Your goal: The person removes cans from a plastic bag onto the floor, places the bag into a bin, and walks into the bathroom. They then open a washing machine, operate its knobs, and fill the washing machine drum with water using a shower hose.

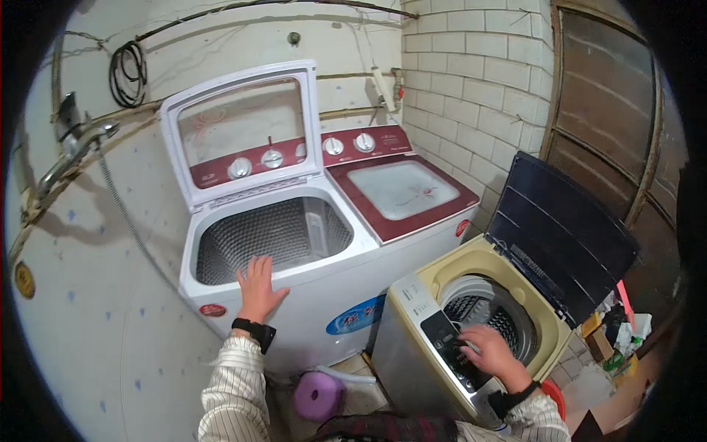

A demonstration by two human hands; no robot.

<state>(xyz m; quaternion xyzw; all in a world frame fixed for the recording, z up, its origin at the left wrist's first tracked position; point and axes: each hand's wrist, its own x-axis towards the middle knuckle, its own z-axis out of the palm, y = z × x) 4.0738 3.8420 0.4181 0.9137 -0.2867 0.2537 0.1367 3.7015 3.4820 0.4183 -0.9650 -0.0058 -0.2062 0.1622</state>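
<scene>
My left hand (258, 291), fingers spread and holding nothing, is at the front rim of a white and red twin-tub washing machine (309, 306). Whether it touches the rim I cannot tell. The clear-windowed lid (313, 110) over the left tub (258, 239) is raised, and that tub shows bare textured walls. The red-framed spin lid (401, 188) is down. My right hand (490, 350), loosely bent with fingers apart and nothing in it, is over the dark control panel (449, 346) of a smaller beige top-loading washer (398, 361). Its dark lid (560, 228) stands up, exposing a metal drum (523, 324).
A tap (96, 132) with a thin grey hose (121, 199) is on the left wall, near a coiled black hose (129, 74). A purple rounded object (319, 395) and a pale drain hose (346, 376) lie on the floor. Clutter (618, 331) fills the right side.
</scene>
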